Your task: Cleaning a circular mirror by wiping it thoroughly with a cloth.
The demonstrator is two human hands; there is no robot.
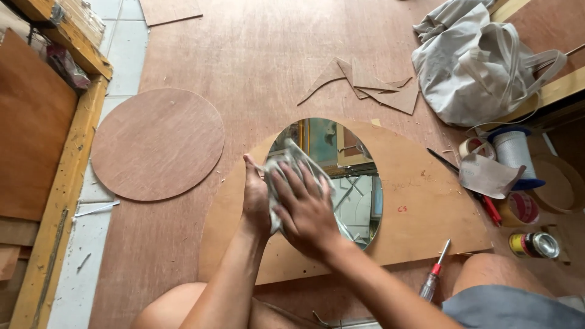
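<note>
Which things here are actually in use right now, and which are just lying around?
In use: left hand and right hand pressing a grey cloth on the oval mirror, which lies on a plywood panel.

Lying about: round plywood disc, screwdriver, grey bag, plywood offcuts, small tin.

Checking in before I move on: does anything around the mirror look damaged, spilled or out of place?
Nothing looks damaged. Both hands, left hand and right hand, press a grey cloth on the oval mirror, whose visible glass shows no cracks. Plywood offcuts lie scattered behind it, and a small tin lies on its side with no spill visible.
</note>
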